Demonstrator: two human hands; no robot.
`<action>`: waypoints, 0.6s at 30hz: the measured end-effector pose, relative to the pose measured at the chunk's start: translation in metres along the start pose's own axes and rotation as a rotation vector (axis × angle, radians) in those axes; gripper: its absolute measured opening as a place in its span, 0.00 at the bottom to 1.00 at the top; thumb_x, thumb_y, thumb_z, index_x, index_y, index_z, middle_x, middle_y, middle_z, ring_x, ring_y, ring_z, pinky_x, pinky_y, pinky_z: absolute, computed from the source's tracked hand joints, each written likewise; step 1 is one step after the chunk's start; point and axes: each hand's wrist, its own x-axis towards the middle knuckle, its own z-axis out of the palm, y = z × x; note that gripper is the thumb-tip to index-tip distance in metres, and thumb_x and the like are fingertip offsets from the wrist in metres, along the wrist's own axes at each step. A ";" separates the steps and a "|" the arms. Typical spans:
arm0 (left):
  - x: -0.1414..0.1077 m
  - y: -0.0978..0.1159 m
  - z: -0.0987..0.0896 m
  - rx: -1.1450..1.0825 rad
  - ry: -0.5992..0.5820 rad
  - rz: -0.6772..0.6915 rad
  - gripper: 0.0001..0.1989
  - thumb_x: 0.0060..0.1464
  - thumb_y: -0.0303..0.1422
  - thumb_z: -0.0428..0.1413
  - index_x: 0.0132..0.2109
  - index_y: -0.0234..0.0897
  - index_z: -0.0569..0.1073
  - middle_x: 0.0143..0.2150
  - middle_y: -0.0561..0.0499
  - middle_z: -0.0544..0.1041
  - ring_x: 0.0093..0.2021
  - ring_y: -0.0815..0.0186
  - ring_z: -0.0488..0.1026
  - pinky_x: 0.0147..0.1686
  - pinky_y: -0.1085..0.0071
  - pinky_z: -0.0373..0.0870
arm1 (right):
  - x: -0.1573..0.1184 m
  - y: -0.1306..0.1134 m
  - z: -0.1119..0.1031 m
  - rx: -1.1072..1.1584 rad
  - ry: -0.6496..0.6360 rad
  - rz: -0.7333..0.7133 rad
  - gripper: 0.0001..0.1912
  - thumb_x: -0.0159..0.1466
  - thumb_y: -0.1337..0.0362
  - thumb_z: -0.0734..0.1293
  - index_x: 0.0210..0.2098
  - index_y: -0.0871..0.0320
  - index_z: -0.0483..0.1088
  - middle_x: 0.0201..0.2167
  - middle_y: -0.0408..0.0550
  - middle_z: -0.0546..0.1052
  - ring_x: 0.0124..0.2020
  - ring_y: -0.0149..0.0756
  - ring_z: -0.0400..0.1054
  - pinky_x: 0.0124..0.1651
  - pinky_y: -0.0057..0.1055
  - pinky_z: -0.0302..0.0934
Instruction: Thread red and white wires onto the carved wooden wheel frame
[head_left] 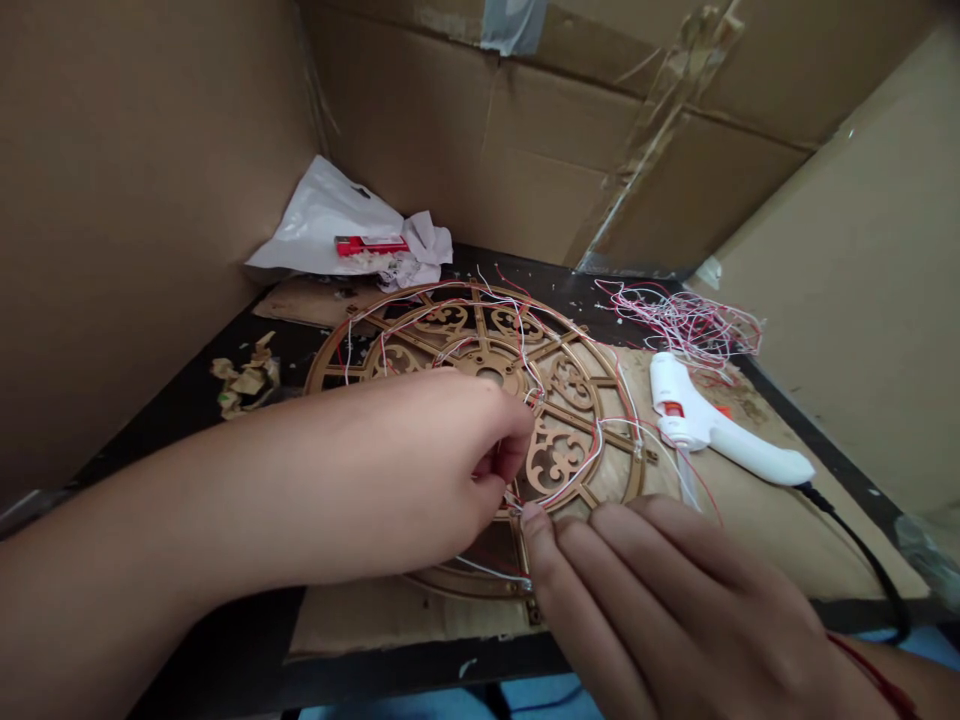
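Observation:
A round laser-cut wooden wheel (570,400) with scrollwork panels and spokes lies flat on a cardboard sheet (390,620). Thin white and red wires (577,470) run along its spokes and rim. My left hand (375,470) reaches in from the left, its fingertips pinched on thin wires near the wheel's centre. My right hand (660,600) comes from the lower right, its fingertips at the wheel's lower rim beside the wires. Its thumb is hidden, so I cannot tell whether it grips anything.
A white hot glue gun (720,425) with a black cord (862,540) lies right of the wheel. Behind it is a tangle of loose wires (682,325). A red utility knife (371,245) rests on a white plastic bag (322,215). Wood scraps (247,378) lie left. Cardboard walls surround the black table (187,440).

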 end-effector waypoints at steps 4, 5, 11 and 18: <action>0.000 0.002 -0.001 -0.029 -0.010 -0.029 0.06 0.55 0.34 0.51 0.32 0.46 0.72 0.23 0.59 0.73 0.19 0.69 0.66 0.16 0.72 0.57 | -0.004 -0.003 0.006 -0.003 0.064 0.042 0.21 0.71 0.80 0.55 0.38 0.59 0.77 0.30 0.44 0.83 0.32 0.36 0.73 0.37 0.35 0.65; 0.000 0.003 -0.001 -0.026 -0.020 -0.033 0.06 0.55 0.35 0.51 0.32 0.46 0.71 0.23 0.59 0.73 0.19 0.69 0.66 0.16 0.72 0.56 | -0.004 -0.003 0.006 0.000 0.063 0.046 0.21 0.71 0.79 0.55 0.38 0.60 0.77 0.30 0.44 0.82 0.32 0.37 0.73 0.37 0.36 0.65; 0.001 0.003 0.000 -0.020 -0.017 -0.021 0.07 0.57 0.35 0.49 0.33 0.46 0.71 0.25 0.58 0.74 0.21 0.68 0.67 0.16 0.71 0.56 | -0.002 0.005 -0.005 0.005 -0.029 -0.028 0.22 0.71 0.79 0.54 0.37 0.58 0.77 0.30 0.41 0.83 0.31 0.34 0.74 0.36 0.33 0.66; -0.003 0.004 0.001 -0.037 -0.016 -0.028 0.06 0.56 0.36 0.51 0.35 0.48 0.73 0.27 0.59 0.75 0.22 0.67 0.69 0.18 0.72 0.58 | 0.005 0.010 -0.006 -0.005 -0.022 -0.058 0.19 0.72 0.79 0.54 0.37 0.59 0.73 0.29 0.40 0.82 0.30 0.33 0.74 0.36 0.33 0.64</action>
